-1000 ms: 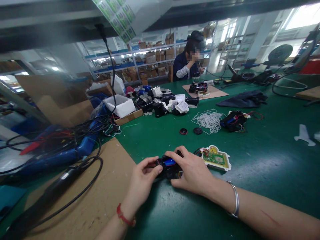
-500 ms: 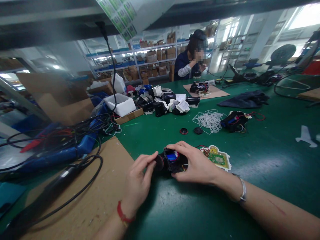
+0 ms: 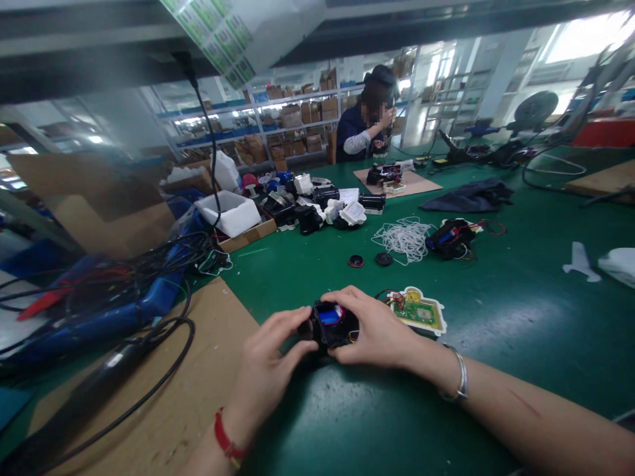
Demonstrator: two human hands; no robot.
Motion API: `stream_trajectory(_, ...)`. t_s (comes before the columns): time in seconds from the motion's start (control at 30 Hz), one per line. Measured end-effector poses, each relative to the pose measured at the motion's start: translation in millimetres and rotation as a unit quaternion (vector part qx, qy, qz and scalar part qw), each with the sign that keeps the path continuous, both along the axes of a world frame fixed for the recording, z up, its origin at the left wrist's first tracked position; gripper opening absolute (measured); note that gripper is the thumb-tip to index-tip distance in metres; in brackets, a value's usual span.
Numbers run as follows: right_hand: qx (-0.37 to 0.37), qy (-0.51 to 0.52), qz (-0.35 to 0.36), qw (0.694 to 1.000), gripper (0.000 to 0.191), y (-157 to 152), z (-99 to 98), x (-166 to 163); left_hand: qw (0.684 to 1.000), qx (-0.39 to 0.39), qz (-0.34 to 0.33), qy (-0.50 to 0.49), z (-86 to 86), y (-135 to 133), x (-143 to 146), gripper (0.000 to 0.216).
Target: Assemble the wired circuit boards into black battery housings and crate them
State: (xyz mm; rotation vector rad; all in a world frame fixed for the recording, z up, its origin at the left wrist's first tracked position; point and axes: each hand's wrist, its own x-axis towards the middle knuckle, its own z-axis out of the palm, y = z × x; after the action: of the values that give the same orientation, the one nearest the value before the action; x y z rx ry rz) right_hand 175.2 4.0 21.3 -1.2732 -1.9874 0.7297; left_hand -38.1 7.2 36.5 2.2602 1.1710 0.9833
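My right hand (image 3: 377,330) grips a black plastic housing (image 3: 325,338) from its right side, thumb below and fingers above. Inside the housing's open top sits a blue battery (image 3: 330,315) with thin wires. At the left end, my left hand (image 3: 272,354) has its thumb and fingers closed around a round black cap (image 3: 306,328), which meets the housing. My fingers partly cover the cap. Red and black wires run behind my right hand to a green circuit board (image 3: 421,311) in a white-edged shell lying on the table.
Two round black parts (image 3: 356,261), a white cord bundle (image 3: 404,239) and another wired black housing (image 3: 451,239) lie beyond my hands. Several black and white units (image 3: 317,205) are heaped behind. Cardboard (image 3: 198,357) and a black-cabled tool are left. A co-worker (image 3: 364,125) sits opposite.
My left fingers have shifted from a pinch on the cap's outer end to a wider grip around it. The view has turned slightly right; my right hand keeps its hold.
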Motion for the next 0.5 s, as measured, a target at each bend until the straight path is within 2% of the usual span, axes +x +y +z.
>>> stream_trajectory(0.1,0.034,-0.024,-0.036,0.998,0.066,-5,3.2,-5,0.985,-0.127,0.080,-0.082,-3.4,-3,4,0.039)
stream_trajectory(0.2,0.075,-0.064,-0.052,0.994,0.064,-8,2.8,-8,0.946,-0.252,0.131,-0.157,-4.7,-3,9,0.047)
stream_trajectory(0.4,0.172,-0.133,-0.054,0.975,0.069,-5,-6.6,-8,0.856,-0.407,0.113,-0.299,-6.0,0,13,0.043)
stream_trajectory(0.47,0.191,-0.134,-0.052,0.971,0.070,-4,-6.9,-7,0.851,-0.420,0.106,-0.297,-7.7,-1,14,0.041)
stream_trajectory(0.5,0.186,-0.129,-0.052,0.973,0.069,-4,-6.2,-7,0.864,-0.400,0.103,-0.286,-8.9,-1,13,0.042)
